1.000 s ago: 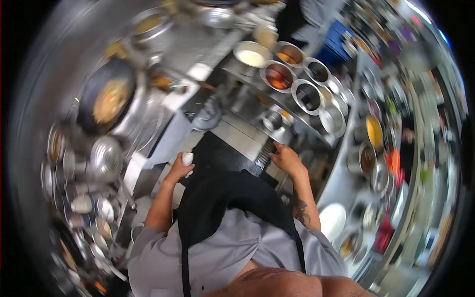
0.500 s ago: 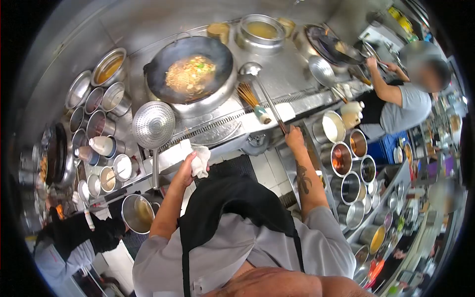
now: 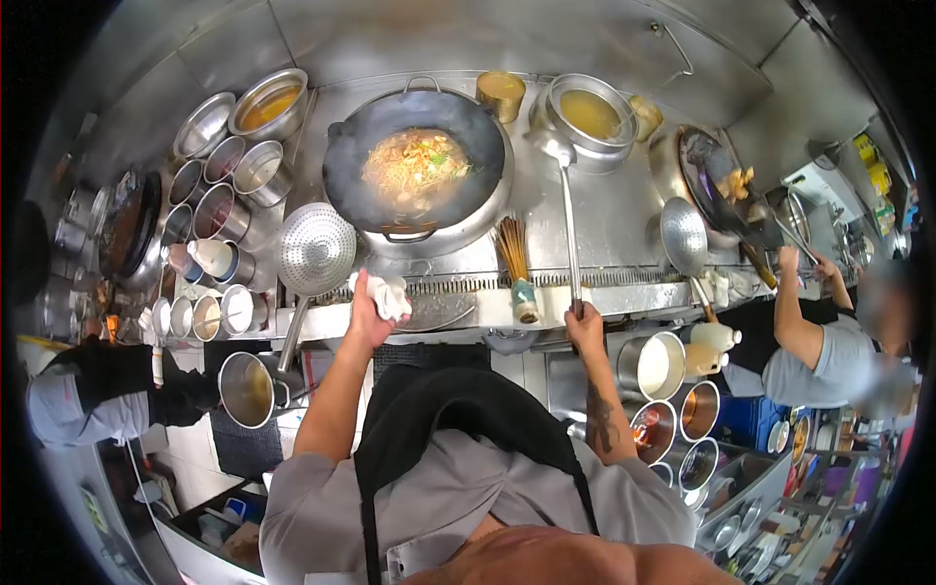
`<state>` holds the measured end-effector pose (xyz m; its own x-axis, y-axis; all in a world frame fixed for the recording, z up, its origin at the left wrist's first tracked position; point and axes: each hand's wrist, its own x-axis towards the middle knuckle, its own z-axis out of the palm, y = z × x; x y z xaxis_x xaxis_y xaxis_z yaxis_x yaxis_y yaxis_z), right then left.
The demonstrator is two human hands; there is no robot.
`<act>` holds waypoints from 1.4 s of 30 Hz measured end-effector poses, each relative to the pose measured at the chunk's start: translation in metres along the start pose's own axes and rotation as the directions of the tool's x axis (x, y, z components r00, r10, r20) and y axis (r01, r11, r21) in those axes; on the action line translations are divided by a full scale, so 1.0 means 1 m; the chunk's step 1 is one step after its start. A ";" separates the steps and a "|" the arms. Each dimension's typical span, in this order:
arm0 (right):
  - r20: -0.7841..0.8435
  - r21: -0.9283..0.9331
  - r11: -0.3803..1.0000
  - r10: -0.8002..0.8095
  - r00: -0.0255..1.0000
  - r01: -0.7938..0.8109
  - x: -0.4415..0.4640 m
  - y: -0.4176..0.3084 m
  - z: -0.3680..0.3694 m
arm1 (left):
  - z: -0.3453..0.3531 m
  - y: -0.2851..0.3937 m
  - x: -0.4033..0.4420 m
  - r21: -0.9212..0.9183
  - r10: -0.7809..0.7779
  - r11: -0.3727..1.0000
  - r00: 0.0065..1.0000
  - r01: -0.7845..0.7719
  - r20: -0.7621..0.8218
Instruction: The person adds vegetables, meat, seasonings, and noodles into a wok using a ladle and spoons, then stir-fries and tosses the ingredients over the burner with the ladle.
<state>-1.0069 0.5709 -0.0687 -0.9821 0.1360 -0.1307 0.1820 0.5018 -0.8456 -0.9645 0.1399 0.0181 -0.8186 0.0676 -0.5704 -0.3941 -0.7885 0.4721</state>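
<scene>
- Pinched in left hand (image 3: 365, 314), at the counter's near edge: cloth (image 3: 392, 298), bunched between thumb and fingers, the fingers partly hidden.
- Gripped in right hand (image 3: 585, 328), fingers curled together around the handle's near end: ladle (image 3: 571, 230), bowl far, beside broth pot (image 3: 601, 153).
- Far of left hand: wok (image 3: 343, 180) with noodles (image 3: 414, 168), steaming.
- Near the wok's left rim: skimmer (image 3: 318, 249), handle extending past the near edge of counter (image 3: 616, 210).
- Between cloth and ladle, across the edge slots: brush (image 3: 514, 255), bristles far.
- Open steel: narrow between brush and ladle, wider from ladle rightward to second skimmer (image 3: 683, 237).
- Well apart, far right: co-worker (image 3: 814, 361).
</scene>
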 end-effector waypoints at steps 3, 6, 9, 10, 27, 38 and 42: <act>0.257 0.102 0.995 -0.010 0.966 -0.017 0.016 -0.033 0.000 | 0.004 0.009 0.046 -0.036 0.060 0.998 0.998 -0.060 -0.002; 0.056 -0.050 0.971 -0.231 0.971 0.234 0.048 -0.096 0.016 | 0.016 0.018 0.087 -0.130 0.036 0.991 0.997 -0.044 -0.064; 0.184 0.016 0.983 -0.181 0.966 0.181 0.071 -0.140 0.041 | 0.029 0.018 0.115 -0.154 0.017 0.987 0.988 -0.041 -0.154; 0.191 0.016 0.978 -0.207 0.960 0.208 0.078 -0.156 0.048 | 0.027 0.018 0.116 -0.149 0.017 0.988 0.993 -0.034 -0.115; 0.574 -0.321 0.574 -0.515 0.637 0.754 0.053 -0.206 0.118 | 0.009 0.037 0.141 -0.138 -0.113 0.986 0.988 0.098 -0.106; 0.581 -0.575 0.367 -0.446 0.681 0.731 0.015 -0.241 0.037 | 0.059 0.014 0.042 -0.164 -0.078 0.985 0.990 0.059 -0.115; 0.610 -0.468 0.492 -0.420 0.671 0.734 -0.004 -0.255 0.008 | 0.067 0.020 0.055 -0.147 -0.043 0.989 0.988 0.021 -0.151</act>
<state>-1.0501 0.4357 0.1432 -0.7661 -0.6410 -0.0480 -0.6079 0.7468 -0.2697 -1.0451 0.1687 0.0413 -0.7283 0.0085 -0.6852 -0.3455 -0.8681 0.3564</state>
